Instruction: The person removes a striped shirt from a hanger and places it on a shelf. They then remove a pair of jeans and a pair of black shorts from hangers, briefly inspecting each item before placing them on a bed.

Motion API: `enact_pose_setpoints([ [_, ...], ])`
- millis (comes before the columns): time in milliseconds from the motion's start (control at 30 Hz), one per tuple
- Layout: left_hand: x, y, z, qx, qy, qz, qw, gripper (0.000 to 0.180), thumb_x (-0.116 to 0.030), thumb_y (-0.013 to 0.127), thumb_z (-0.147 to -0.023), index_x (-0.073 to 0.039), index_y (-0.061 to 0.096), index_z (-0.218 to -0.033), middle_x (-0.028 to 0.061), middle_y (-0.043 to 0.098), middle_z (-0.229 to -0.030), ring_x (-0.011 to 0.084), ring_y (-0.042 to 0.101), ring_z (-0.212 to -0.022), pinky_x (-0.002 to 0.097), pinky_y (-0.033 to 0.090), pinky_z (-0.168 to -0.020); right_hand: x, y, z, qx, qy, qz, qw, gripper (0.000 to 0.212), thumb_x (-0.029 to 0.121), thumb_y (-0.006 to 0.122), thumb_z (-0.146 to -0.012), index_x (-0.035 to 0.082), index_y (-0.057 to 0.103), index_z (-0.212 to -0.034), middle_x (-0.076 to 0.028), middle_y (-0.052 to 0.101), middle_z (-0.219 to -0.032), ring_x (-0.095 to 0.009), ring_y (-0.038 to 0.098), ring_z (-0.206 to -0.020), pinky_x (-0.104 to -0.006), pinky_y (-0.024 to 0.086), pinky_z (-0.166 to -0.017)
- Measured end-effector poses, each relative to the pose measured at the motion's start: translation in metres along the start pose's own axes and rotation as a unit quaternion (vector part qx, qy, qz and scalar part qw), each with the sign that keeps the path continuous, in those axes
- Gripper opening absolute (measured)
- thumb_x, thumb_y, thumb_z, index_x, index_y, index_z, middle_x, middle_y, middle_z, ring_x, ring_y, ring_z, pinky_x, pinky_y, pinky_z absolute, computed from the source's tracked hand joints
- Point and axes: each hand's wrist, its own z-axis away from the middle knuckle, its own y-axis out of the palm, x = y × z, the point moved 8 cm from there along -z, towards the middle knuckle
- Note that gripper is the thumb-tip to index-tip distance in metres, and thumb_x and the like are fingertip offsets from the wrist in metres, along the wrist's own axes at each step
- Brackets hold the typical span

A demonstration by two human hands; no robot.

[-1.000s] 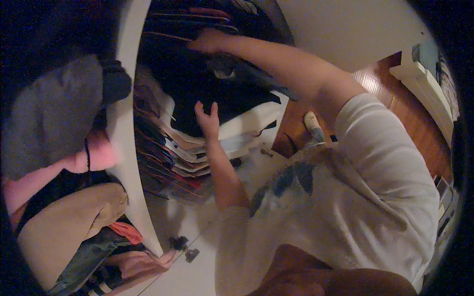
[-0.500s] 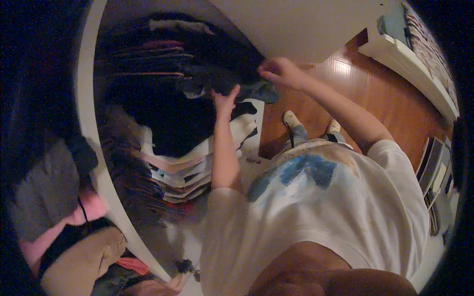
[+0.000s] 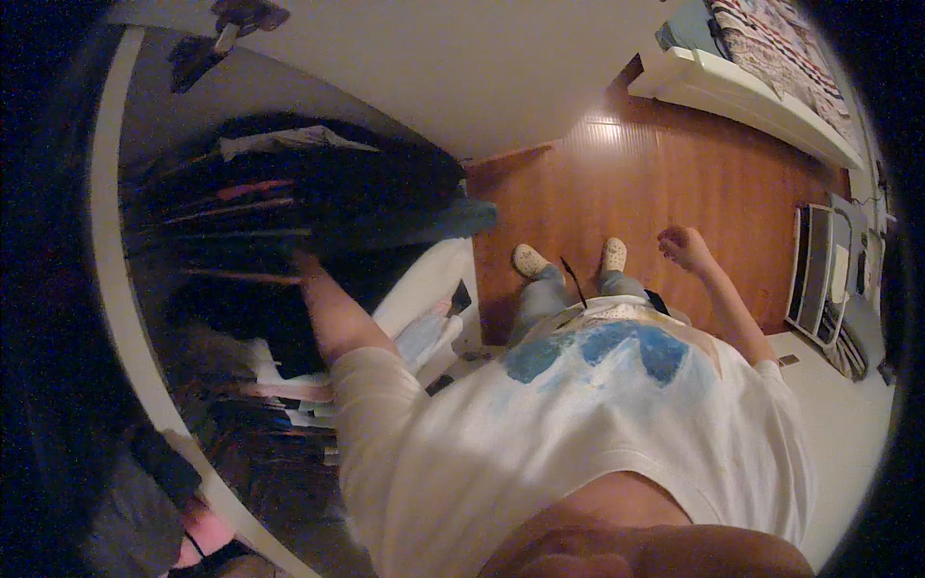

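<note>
Person (image 3: 617,506) in a white, blue-painted T-shirt (image 3: 578,424) is standing with the left hand (image 3: 308,264) among dark teal and black fabric garments (image 3: 414,223) hanging inside a white-edged closet (image 3: 105,193), its grip too shadowed to tell, while the half-curled right hand (image 3: 682,248) is hovering above reddish-brown wooden floorboards (image 3: 694,173).

Home bedroom: hanging clothes (image 3: 385,188), wood floor (image 3: 694,169), apparently patterned bedding (image 3: 776,53) at dim rim.
</note>
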Motion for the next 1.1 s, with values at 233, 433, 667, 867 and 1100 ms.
enact_pose_setpoints([
  [233,0.012,-0.011,0.009,-0.041,0.001,-0.014,0.999,0.061,-0.021,0.074,-0.074,-0.006,0.046,-0.126,0.0126,0.053,-0.121,0.0281,0.048,-0.112,0.0434,0.044,-0.089,-0.067,0.01,0.014,0.026,0.017,0.11,0.993,0.013,0.007,0.059,-0.085,-0.001,0.063,-0.094,-0.008,0.065,-0.078,-0.015,0.061,-0.068,-0.0284,0.049,-0.06],
  [433,0.05,0.015,0.04,-0.051,0.017,-0.028,0.998,0.054,-0.017,0.072,-0.076,-0.004,0.048,-0.123,0.0134,0.055,-0.119,0.0267,0.05,-0.111,0.0403,0.043,-0.089,0.007,0.036,-0.01,0.106,-0.012,0.143,0.984,0.015,0.009,0.06,-0.084,-0.001,0.063,-0.095,-0.011,0.066,-0.083,-0.017,0.062,-0.073,-0.0309,0.051,-0.065],
  [667,0.066,0.057,0.151,-0.085,0.244,-0.203,0.944,0.045,-0.011,0.069,-0.079,-0.001,0.052,-0.12,0.0145,0.057,-0.116,0.0251,0.052,-0.108,0.0367,0.042,-0.09,0.127,0.101,-0.048,0.158,-0.199,0.124,0.959,0.02,0.007,0.059,-0.083,-0.001,0.062,-0.101,-0.016,0.066,-0.091,-0.026,0.065,-0.083,-0.0343,0.051,-0.074],
  [867,-0.107,0.091,0.407,-0.276,0.603,-0.444,0.603,0.032,-0.011,0.061,-0.083,-0.002,0.055,-0.113,0.0175,0.051,-0.121,0.0326,0.048,-0.114,0.0439,0.039,-0.095,0.139,0.121,-0.057,0.189,-0.264,0.177,0.929,0.02,0.013,0.059,-0.083,-0.001,0.063,-0.096,-0.02,0.064,-0.094,-0.035,0.061,-0.086,-0.0392,0.049,-0.076],
  [1100,-0.151,0.002,0.382,-0.312,0.468,-0.286,0.776,0.047,-0.014,0.068,-0.079,0.005,0.05,-0.119,0.0236,0.055,-0.116,0.0376,0.05,-0.111,0.0434,0.036,-0.1,0.088,0.14,-0.063,0.234,-0.274,0.287,0.888,0.016,0.012,0.059,-0.08,0.0,0.064,-0.088,-0.018,0.064,-0.093,-0.036,0.06,-0.082,-0.0411,0.049,-0.073],
])
